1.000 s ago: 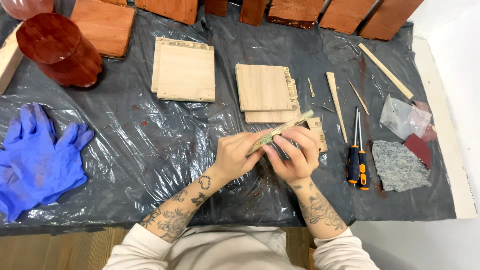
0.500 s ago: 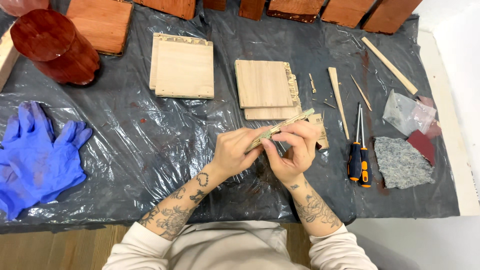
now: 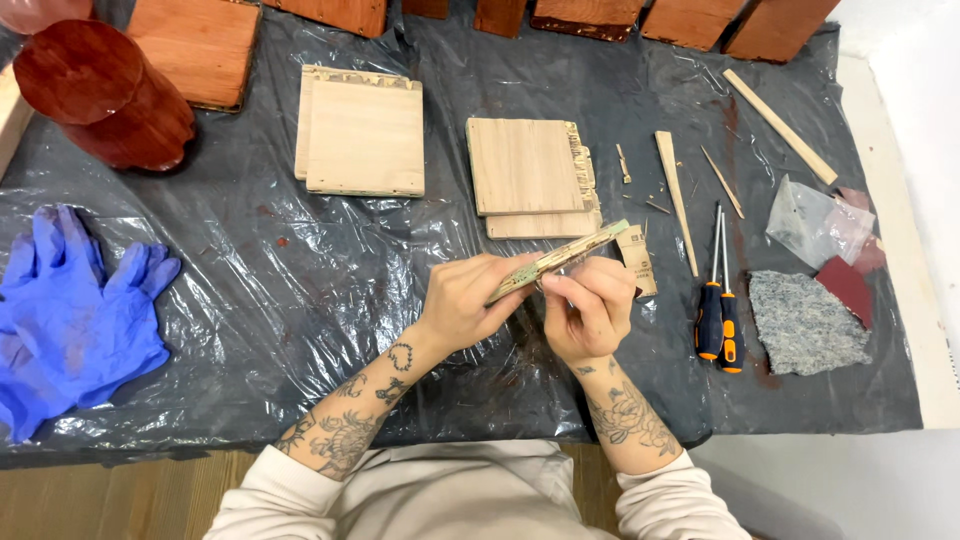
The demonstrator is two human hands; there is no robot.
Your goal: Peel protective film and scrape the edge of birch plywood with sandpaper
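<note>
Left hand (image 3: 468, 303) clamped on lower end of thin wooden panel (image 3: 558, 260), held edge-on, tilted up toward right, above black plastic sheet (image 3: 300, 300) covering surface. Right hand (image 3: 590, 308) curled closed, fingertips pinching at panel's underside; what they pinch cannot tell. Stacked pale wood squares (image 3: 530, 170) just beyond. Two screwdrivers (image 3: 718, 320) right of hands. Blue gloves (image 3: 70, 310) far left.

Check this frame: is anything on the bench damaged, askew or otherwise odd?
Yes. The wooden panel in the middle has a ragged, splintered right edge, and thin splinters lie loose on the black plastic sheet beside it. The left hand and right hand hold a rough-edged wood strip.
</note>
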